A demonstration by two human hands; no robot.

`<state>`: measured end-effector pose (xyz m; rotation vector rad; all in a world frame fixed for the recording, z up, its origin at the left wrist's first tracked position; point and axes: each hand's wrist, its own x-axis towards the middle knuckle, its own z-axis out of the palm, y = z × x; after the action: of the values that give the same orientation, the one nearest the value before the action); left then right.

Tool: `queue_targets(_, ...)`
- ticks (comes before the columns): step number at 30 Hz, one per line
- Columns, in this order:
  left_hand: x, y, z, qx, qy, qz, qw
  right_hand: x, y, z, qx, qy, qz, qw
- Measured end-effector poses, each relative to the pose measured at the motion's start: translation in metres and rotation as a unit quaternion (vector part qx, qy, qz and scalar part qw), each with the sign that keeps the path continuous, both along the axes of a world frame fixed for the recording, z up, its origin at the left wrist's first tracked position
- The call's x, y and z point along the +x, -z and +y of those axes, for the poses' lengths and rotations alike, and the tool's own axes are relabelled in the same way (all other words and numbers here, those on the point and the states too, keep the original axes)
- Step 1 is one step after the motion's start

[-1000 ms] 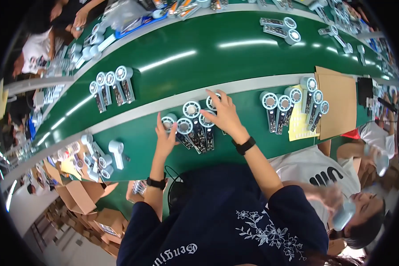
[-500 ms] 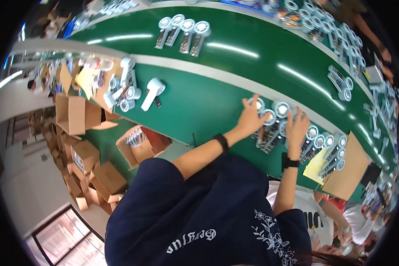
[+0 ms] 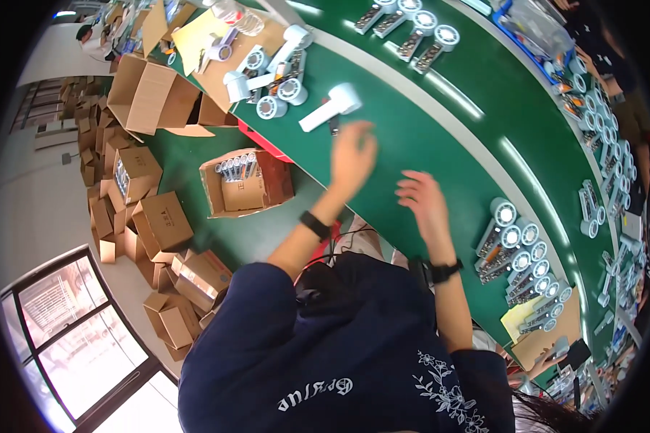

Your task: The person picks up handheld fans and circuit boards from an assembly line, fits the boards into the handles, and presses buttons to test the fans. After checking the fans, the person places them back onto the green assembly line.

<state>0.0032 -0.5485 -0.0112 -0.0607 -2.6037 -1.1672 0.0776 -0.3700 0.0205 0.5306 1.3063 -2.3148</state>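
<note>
Left hand point(image 3: 352, 160): half-curled by lone fan point(image 3: 327, 114), 12 o'clock, hold unclear | right hand point(image 3: 424, 205): empty, loosely curled | grouped fans point(image 3: 511, 237), 3–4 o'clock; jumbled fans point(image 3: 291, 91), 11 o'clock, ungrouped

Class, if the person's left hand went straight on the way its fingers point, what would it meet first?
Probably the lone pale handheld fan lying ahead of the left hand on the green table; the hand's height is unclear, so it might pass over.
</note>
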Motion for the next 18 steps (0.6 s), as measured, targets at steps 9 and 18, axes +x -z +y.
queue_targets(9, -0.062, -0.006, -0.184, -0.231, -0.073, 0.046, 0.969, -0.139, 0.050, -0.222, -0.040, -0.014, -0.191, 0.981)
queue_targets(18, -0.113, 0.014, -0.184, -0.495, 0.019, 0.034, 0.868, -0.195, 0.053, -0.259, 0.137, 0.298, -0.261, 0.908)
